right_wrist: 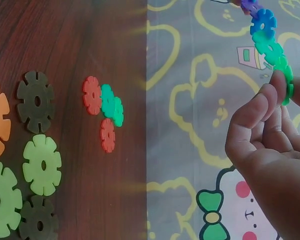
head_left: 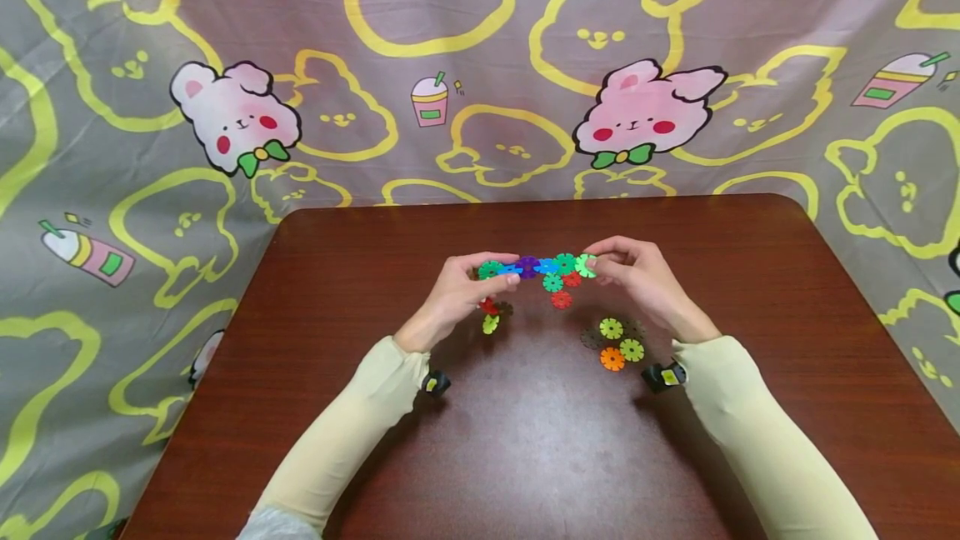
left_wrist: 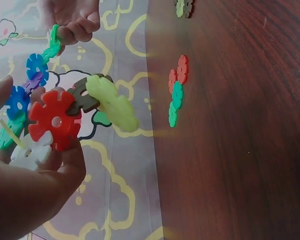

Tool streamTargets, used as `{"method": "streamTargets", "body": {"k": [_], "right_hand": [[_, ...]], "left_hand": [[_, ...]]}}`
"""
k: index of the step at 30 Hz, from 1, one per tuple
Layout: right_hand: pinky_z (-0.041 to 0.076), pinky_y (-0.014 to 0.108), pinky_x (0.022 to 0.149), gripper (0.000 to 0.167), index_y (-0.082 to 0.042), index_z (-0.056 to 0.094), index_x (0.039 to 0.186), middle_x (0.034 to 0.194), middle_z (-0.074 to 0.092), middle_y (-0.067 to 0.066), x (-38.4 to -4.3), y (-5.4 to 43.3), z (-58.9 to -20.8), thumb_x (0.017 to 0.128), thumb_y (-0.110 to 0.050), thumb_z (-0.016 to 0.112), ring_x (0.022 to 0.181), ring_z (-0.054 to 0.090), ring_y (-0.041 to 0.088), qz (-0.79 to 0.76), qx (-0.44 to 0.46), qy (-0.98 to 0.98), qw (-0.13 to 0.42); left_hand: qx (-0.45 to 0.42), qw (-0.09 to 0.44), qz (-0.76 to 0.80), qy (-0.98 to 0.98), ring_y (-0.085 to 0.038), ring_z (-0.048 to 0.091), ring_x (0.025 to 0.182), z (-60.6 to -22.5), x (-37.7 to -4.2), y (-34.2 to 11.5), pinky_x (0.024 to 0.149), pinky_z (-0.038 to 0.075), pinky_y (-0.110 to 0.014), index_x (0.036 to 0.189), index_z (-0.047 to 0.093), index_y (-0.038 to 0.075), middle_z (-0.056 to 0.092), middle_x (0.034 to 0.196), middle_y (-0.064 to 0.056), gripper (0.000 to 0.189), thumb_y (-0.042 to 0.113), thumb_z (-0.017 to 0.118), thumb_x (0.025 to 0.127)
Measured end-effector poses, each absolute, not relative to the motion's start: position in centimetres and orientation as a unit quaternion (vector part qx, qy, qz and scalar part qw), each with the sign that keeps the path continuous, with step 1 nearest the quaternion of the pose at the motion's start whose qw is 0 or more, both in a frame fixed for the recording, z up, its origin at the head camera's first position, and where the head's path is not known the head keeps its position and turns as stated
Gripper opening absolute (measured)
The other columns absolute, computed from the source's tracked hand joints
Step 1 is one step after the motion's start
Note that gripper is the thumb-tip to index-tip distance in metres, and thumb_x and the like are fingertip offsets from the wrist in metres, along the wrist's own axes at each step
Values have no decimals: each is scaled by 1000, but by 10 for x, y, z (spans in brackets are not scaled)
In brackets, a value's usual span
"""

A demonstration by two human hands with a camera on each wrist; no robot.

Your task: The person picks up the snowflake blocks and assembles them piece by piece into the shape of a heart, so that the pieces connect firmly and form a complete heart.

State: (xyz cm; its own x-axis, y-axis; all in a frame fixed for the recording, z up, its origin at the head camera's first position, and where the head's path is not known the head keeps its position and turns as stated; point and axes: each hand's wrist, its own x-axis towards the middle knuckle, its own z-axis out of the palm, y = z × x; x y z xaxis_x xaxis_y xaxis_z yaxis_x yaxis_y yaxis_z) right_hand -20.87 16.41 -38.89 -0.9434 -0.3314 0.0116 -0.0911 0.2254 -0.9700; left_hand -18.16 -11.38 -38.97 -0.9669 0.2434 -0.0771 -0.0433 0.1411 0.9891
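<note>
Both hands hold up a chain of interlocked notched plastic discs above the table, with a purple disc (head_left: 528,267) at its middle and blue and green discs on either side. My left hand (head_left: 448,288) grips the chain's left part between thumb and fingers. In the left wrist view, a white disc (left_wrist: 34,154), a red disc (left_wrist: 56,119), a brown disc (left_wrist: 84,98) and a yellow-green disc (left_wrist: 112,104) branch off near that hand. My right hand (head_left: 640,275) pinches the light green disc (head_left: 585,266) at the chain's right end; its fingertips partly cover it.
On the brown table (head_left: 510,457), red discs (right_wrist: 92,95) and green discs (right_wrist: 107,100) lie in a small group beyond the chain. Nearer the right wrist are an orange disc (head_left: 612,359), yellow-green discs (head_left: 632,349) and dark discs (right_wrist: 36,101). A patterned curtain (head_left: 495,90) hangs behind the table.
</note>
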Motion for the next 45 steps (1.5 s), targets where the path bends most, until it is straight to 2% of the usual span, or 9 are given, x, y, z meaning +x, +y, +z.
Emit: {"method": "streamTargets", "body": {"k": [7,16,26,34,45], "right_hand": [[55,28,73,27,3,63,111,80,69,-9,-208,161,-389,92,-17,66,73,63,10,-611,-135,774,100],[56,28,71,28,3,65,111,80,70,-11,-206,158,-387,91,-17,66,71,63,10,-603,-119,783,96],[56,25,71,30,4,65,111,83,71,-11,-207,157,-383,91,-18,67,73,65,10,-613,-107,776,104],[56,25,73,30,7,63,111,86,70,-4,-207,155,-378,92,-16,65,75,65,13,-647,-97,745,128],[56,23,73,28,3,63,110,93,68,-2,-208,155,-379,92,-18,65,76,66,13,-675,-81,718,152]], "left_hand": [[81,114,664,735,-46,66,99,-391,-181,-114,77,57,-33,113,71,11,76,88,-9,29,22,74,86],[97,113,660,737,-42,68,97,-394,-182,-112,81,58,-36,113,71,7,76,92,-12,31,18,74,85],[94,105,659,739,-40,69,97,-392,-183,-111,81,57,-38,114,71,8,75,93,-14,33,21,75,84],[93,110,667,731,-37,70,95,-391,-182,-115,83,57,-40,115,70,8,75,92,-12,31,20,71,87],[103,109,666,731,-39,69,96,-390,-181,-116,81,57,-35,120,68,12,76,91,-8,35,20,72,87]]}}
